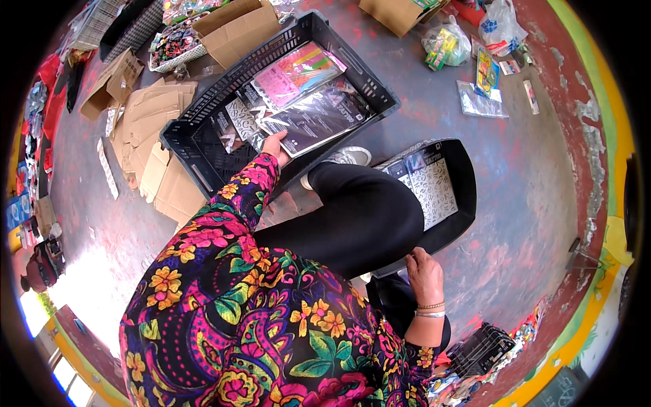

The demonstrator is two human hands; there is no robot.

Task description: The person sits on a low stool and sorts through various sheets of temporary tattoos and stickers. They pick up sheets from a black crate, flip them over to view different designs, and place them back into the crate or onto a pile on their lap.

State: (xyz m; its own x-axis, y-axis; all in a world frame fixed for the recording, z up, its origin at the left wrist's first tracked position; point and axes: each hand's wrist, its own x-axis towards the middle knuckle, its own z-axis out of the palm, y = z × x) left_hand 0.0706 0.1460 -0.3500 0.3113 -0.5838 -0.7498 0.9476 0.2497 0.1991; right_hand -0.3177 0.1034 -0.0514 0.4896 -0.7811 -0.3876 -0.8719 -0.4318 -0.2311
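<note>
A black plastic crate (pixel 178 129) lies tilted at the upper middle, with flat packets inside. Uppermost is a clear packet of multicoloured sheets (pixel 298 73); beneath it lies a shiny black flat packet (pixel 315 122). My left hand (pixel 273 146) reaches over the crate's near side, its fingers closed at the near corner of the black packet. Right of my bent knee stands a smaller black bin (pixel 464 178) holding a white lettered sheet (pixel 434 193). At that bin's near rim my right hand (pixel 425 275) is closed, its fingertips partly hidden.
Flattened cardboard (pixel 152 129) lies left of the crate, and an open carton (pixel 237 30) stands behind it. Plastic bags (pixel 447 42) and small packets (pixel 483 95) rest on the floor at the upper right. Another dark crate (pixel 483 349) stands at the lower right.
</note>
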